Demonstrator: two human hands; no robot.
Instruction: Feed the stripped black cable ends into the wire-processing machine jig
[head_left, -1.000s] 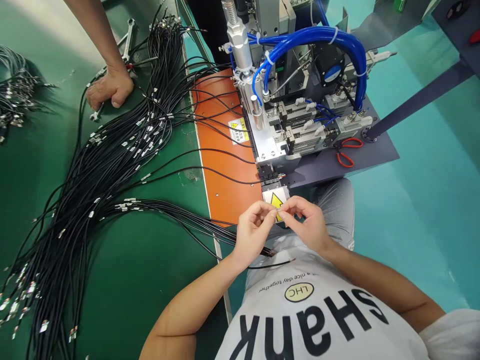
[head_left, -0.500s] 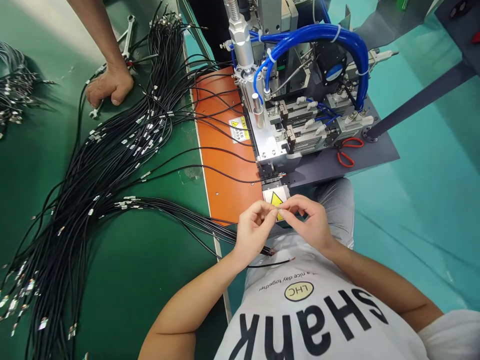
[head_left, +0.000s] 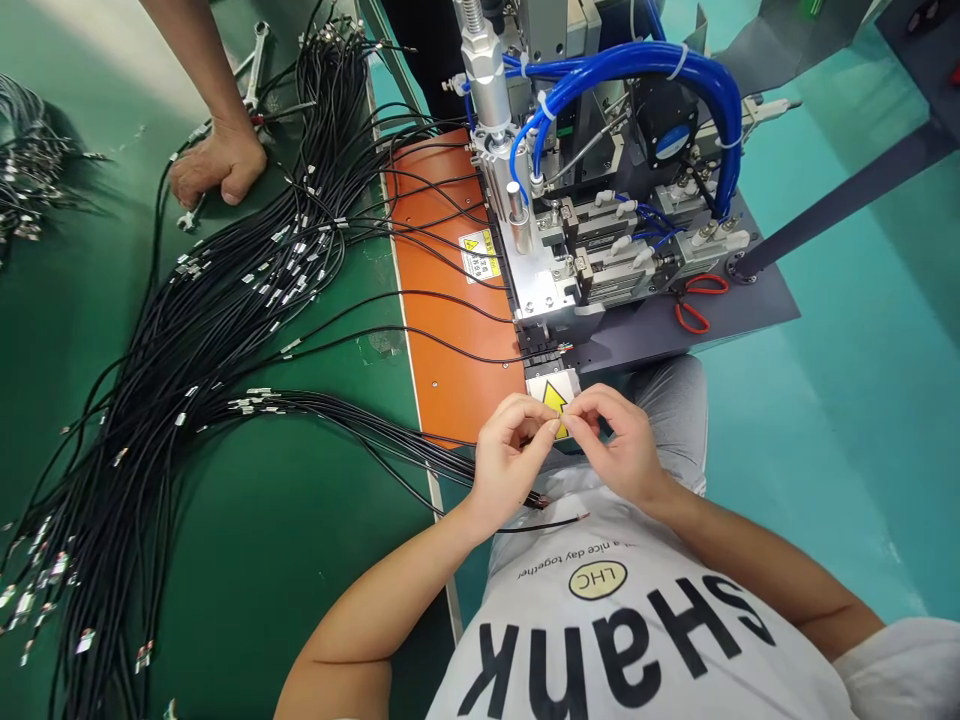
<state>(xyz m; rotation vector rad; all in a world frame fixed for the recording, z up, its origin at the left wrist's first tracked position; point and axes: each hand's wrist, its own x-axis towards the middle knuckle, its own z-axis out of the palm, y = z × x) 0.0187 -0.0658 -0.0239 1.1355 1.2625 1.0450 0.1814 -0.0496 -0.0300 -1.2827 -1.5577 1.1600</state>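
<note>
In front of my lap, my left hand and my right hand meet fingertip to fingertip, both pinched closed. A thin black cable runs across the orange plate into my left hand. Its tiny wire end seems to lie between the fingertips of both hands, mostly hidden. Just behind them is a yellow warning label. Below my left wrist, a bundle of black cables reaches over the table edge to my lap, and one loose cable end lies against my shirt.
A machine with blue hoses stands ahead, several cables entering its edge. Red-handled scissors lie on its base. On the green table are a large cable heap, a wrench and another person's hand.
Both my hands stay pinched together and have shifted very slightly. The other person's hand has barely moved. The view has tilted a little.
</note>
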